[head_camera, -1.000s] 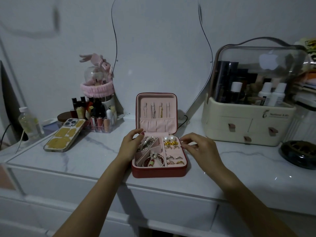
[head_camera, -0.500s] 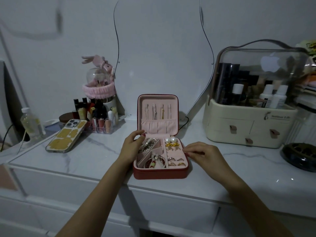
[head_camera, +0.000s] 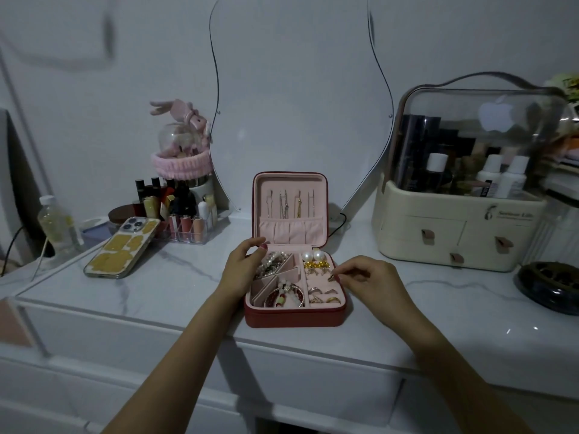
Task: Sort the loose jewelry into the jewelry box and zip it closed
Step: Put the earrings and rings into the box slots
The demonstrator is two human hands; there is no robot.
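Last small piece going into the open jewelry box (head_camera: 294,314) on the counter (head_camera: 175,286)
Right hand (head_camera: 366,280) pinches a tiny, light, slippery ring (head_camera: 331,278) by fingertips over the ring slots; left hand (head_camera: 242,266), fingers curled, grips the box's left rim to steady it

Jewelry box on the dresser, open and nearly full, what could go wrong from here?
The right hand pinches a small piece over the ring slots; it could slip and drop among the rings. The jewelry box sits near the dresser top's front edge, so a nudge might tip it. Piled bracelets under the left hand may snag the zipper.
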